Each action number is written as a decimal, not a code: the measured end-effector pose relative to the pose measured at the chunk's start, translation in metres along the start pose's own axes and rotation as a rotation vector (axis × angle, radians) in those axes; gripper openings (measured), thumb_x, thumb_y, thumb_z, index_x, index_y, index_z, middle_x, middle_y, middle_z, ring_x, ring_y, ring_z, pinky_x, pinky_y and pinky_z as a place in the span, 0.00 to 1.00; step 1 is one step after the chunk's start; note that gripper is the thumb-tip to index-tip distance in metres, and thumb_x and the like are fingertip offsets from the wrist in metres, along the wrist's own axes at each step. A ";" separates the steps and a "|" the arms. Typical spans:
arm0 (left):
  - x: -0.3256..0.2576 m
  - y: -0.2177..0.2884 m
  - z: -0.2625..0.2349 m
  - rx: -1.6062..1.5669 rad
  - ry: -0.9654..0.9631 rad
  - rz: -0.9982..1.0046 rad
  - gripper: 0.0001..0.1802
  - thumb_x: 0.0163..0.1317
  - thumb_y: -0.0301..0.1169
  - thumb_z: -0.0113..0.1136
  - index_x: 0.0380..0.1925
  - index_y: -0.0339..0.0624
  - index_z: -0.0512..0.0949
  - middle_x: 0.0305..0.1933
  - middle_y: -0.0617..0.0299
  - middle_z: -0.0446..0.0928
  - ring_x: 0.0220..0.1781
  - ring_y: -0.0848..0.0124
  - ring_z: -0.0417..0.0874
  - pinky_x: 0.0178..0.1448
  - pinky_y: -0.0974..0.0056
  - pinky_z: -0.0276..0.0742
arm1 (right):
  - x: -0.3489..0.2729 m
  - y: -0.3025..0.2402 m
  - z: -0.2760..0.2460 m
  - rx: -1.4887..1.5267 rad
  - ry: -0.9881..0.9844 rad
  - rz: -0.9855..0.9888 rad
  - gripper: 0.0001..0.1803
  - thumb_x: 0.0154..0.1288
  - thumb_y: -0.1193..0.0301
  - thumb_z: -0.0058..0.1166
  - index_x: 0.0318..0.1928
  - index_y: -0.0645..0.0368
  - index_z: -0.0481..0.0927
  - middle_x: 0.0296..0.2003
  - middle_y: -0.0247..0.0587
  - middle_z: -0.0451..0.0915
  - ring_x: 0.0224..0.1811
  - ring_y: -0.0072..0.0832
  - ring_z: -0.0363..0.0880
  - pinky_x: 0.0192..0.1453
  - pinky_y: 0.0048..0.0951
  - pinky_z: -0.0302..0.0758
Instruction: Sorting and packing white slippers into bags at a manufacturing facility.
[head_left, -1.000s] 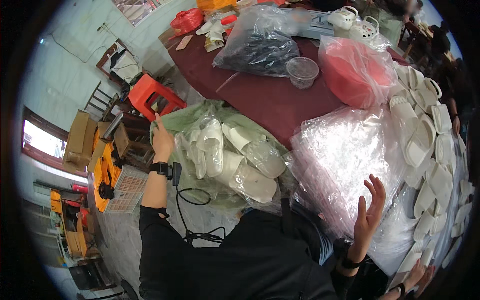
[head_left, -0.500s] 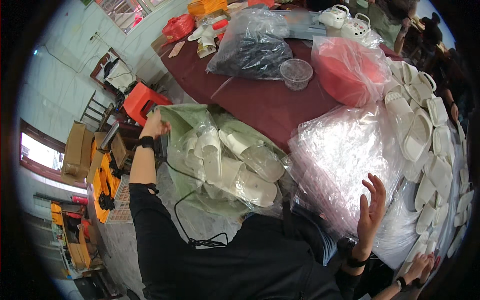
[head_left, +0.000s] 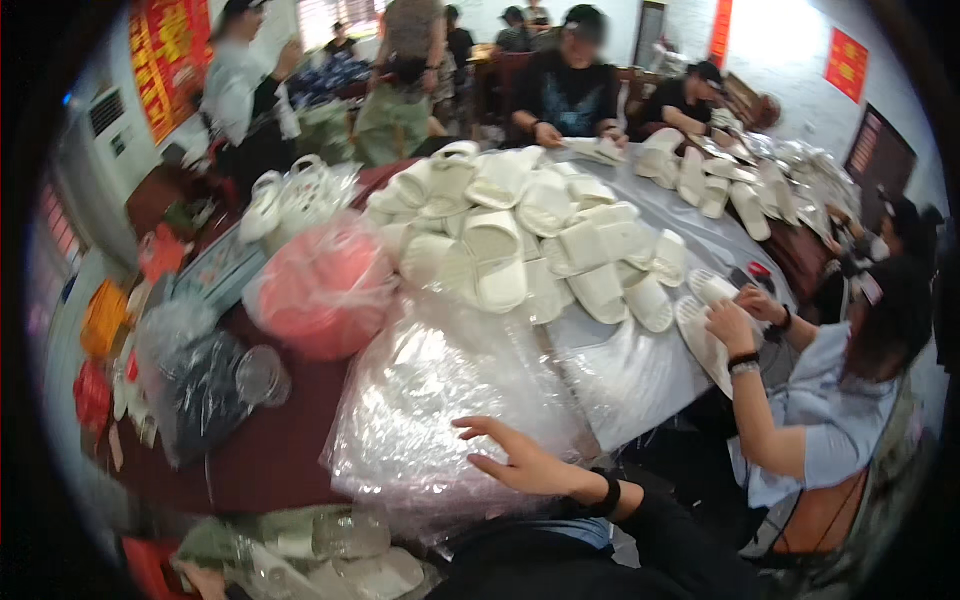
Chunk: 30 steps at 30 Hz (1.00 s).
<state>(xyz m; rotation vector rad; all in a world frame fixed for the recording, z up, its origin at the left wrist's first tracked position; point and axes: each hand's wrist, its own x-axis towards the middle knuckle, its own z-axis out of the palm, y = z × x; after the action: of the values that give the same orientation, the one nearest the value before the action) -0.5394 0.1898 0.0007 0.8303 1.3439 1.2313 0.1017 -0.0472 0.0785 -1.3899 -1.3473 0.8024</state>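
My right hand point(head_left: 525, 462) is over the near end of a stack of clear plastic bags point(head_left: 420, 370), fingers stretched and apart, holding nothing. Whether it touches the plastic I cannot tell. At the lower left edge, my left hand point(head_left: 205, 581) is beside the rim of a green sack point(head_left: 215, 538); its fingers are mostly hidden. Inside that sack lie white slide sandals point(head_left: 380, 572) in clear wrapping. A large heap of loose white slides point(head_left: 495, 245) covers the table beyond the bags.
A red basin point(head_left: 320, 290) wrapped in plastic stands left of the bags. Farther left are a dark-filled clear bag point(head_left: 200, 390) and a round clear tub point(head_left: 262, 377). At right, a seated co-worker point(head_left: 810, 420) handles slides. Other people sit across the table point(head_left: 285, 450).
My view has swung right and up, bringing the slide heap and co-workers into sight. My right hand now reaches over the plastic bags. The left hand stays by the sack.
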 end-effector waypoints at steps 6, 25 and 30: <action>0.012 -0.009 0.065 -0.277 0.156 0.016 0.39 0.56 0.48 0.35 0.69 0.55 0.43 0.69 0.54 0.53 0.68 0.54 0.52 0.65 0.43 0.47 | -0.002 0.002 -0.009 -0.023 0.041 -0.017 0.25 0.65 0.71 0.49 0.62 0.59 0.61 0.55 0.46 0.68 0.55 0.33 0.71 0.59 0.32 0.66; 0.050 0.007 0.056 1.513 0.480 0.408 0.28 0.59 0.56 0.48 0.31 0.40 0.81 0.28 0.55 0.80 0.30 0.59 0.80 0.32 0.52 0.75 | -0.016 0.000 0.010 0.073 0.011 -0.218 0.25 0.66 0.71 0.45 0.61 0.62 0.58 0.57 0.51 0.66 0.59 0.42 0.67 0.61 0.38 0.64; 0.058 -0.002 0.058 1.358 0.379 0.372 0.25 0.61 0.51 0.48 0.31 0.40 0.80 0.27 0.54 0.79 0.29 0.60 0.79 0.31 0.52 0.74 | -0.020 0.006 0.011 0.081 0.019 -0.188 0.25 0.66 0.71 0.45 0.62 0.61 0.58 0.57 0.51 0.66 0.58 0.42 0.67 0.60 0.38 0.64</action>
<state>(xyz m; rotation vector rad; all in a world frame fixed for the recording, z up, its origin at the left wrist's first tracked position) -0.4928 0.2571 -0.0084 1.8894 2.4406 0.5894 0.0905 -0.0636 0.0662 -1.1851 -1.3926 0.7089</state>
